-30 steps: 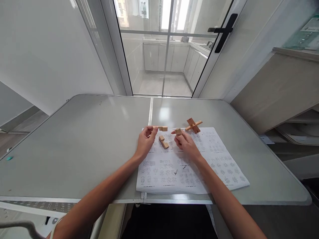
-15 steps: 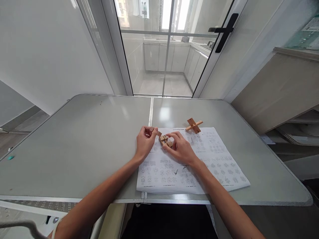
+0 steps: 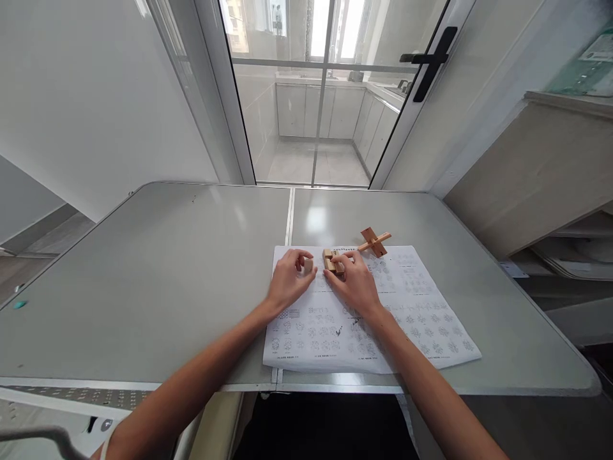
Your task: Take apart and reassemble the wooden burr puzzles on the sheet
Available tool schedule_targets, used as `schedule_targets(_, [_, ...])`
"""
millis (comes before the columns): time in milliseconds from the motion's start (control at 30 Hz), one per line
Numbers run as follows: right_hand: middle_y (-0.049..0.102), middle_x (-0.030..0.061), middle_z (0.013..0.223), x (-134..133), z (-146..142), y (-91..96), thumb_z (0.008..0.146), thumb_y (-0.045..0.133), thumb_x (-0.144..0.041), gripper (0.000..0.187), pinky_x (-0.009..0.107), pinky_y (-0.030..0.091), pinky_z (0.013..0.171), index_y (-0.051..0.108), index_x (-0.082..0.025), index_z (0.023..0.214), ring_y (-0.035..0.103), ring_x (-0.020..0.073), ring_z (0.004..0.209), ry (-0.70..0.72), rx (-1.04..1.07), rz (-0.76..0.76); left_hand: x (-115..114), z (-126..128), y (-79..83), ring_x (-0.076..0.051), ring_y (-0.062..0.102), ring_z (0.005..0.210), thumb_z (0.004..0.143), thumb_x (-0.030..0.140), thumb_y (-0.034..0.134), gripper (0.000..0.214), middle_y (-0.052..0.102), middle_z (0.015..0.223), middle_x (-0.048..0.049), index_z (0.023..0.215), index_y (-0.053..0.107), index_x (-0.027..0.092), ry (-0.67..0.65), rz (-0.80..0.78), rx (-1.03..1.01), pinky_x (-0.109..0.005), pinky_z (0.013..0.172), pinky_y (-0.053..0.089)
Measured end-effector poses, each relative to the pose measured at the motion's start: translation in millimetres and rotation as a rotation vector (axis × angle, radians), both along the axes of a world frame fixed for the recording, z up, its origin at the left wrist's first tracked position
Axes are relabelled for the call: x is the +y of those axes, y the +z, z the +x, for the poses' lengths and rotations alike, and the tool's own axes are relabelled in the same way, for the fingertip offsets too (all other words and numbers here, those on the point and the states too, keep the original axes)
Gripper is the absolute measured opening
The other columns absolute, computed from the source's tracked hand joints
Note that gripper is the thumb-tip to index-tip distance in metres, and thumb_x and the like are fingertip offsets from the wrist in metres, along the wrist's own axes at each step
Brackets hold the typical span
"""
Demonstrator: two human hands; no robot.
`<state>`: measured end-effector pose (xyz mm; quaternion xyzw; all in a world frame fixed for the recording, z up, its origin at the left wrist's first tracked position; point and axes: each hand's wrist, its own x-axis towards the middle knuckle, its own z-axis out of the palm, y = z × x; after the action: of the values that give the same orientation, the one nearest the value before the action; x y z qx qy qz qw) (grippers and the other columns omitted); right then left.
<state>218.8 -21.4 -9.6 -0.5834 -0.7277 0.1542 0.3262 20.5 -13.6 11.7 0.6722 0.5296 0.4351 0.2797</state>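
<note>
Between the thumb and fingers of my left hand (image 3: 291,278) is a small wooden puzzle piece (image 3: 308,266), partly covered by the fingertips. My right hand (image 3: 353,281) grips a cluster of notched wooden puzzle blocks (image 3: 329,260) from its right side; the fingers hide part of it. A short gap separates the two hands. Both are over the upper part of a white instruction sheet (image 3: 325,358) printed with small diagrams. At the sheet's top edge lies a crossed wooden piece (image 3: 374,242), a flat plate with a stick through it, apart from my hands.
The sheet rests on a grey table (image 3: 143,287) with a seam down its middle. A small green object (image 3: 20,305) lies at the left edge. Beyond the table stands a glass door with a black handle (image 3: 433,61); wooden shelving (image 3: 541,153) is at the right.
The block cluster has moved right and slightly away with my right hand. My left hand has shifted a little to the right, and its piece is now apart from the cluster.
</note>
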Motion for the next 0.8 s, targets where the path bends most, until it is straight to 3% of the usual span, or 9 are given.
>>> schedule_targets(200, [0.060, 0.0091, 0.118, 1.7, 1.4, -4.0, 0.093, 0.068, -0.043, 0.024, 0.032, 0.045, 0.060, 0.067, -0.022, 0.104, 0.056, 0.0146, 0.063, -0.011, -0.024, 0.016, -5.3, 2.4, -2.8, -0.018, 0.060, 0.078, 0.079, 0.025, 0.074, 0.030, 0.064, 0.088, 0.0012, 0.106, 0.063, 0.022, -0.166, 0.022, 0.227, -0.036, 0.085, 0.041])
schedule_targets(367, [0.061, 0.0077, 0.117, -1.3, -0.4, -1.6, 0.098, 0.062, -0.048, 0.026, 0.032, 0.043, 0.059, 0.066, -0.023, 0.102, 0.056, 0.0137, 0.061, 0.010, -0.036, 0.012, -5.8, 5.3, -3.9, -0.018, 0.061, 0.078, 0.076, 0.032, 0.077, 0.043, 0.064, 0.086, 0.0028, 0.114, 0.058, 0.022, -0.152, 0.006, 0.240, -0.037, 0.086, 0.040])
schedule_targets(600, [0.060, 0.0084, 0.121, -2.9, -2.2, 0.5, 0.106, 0.050, -0.046, 0.028, 0.033, 0.048, 0.065, 0.066, -0.023, 0.104, 0.064, 0.0160, 0.069, 0.086, -0.023, 0.009, -2.2, 1.2, -8.6, -0.018, 0.059, 0.078, 0.080, 0.024, 0.074, 0.045, 0.061, 0.095, -0.0002, 0.120, 0.055, 0.021, -0.144, 0.034, 0.222, -0.036, 0.084, 0.045])
schedule_targets(700, [0.059, 0.0088, 0.123, -3.3, -3.5, -0.3, 0.106, 0.050, -0.045, 0.027, 0.032, 0.050, 0.065, 0.065, -0.023, 0.109, 0.066, 0.0170, 0.073, 0.119, -0.024, 0.013, -3.3, 1.5, -7.6, -0.020, 0.062, 0.090, 0.081, 0.023, 0.072, 0.043, 0.061, 0.106, -0.0034, 0.121, 0.055, 0.023, -0.113, 0.085, 0.224, -0.038, 0.089, 0.048])
schedule_targets(800, [0.060, 0.0094, 0.125, -4.5, -5.0, 0.8, 0.106, 0.050, -0.043, 0.025, 0.031, 0.051, 0.066, 0.064, -0.023, 0.113, 0.069, 0.0188, 0.079, 0.156, -0.032, 0.030, -5.8, 3.6, -4.7, -0.028, 0.060, 0.113, 0.074, 0.023, 0.076, 0.051, 0.058, 0.119, -0.0072, 0.121, 0.057, 0.024, -0.056, 0.126, 0.268, -0.045, 0.102, 0.046])
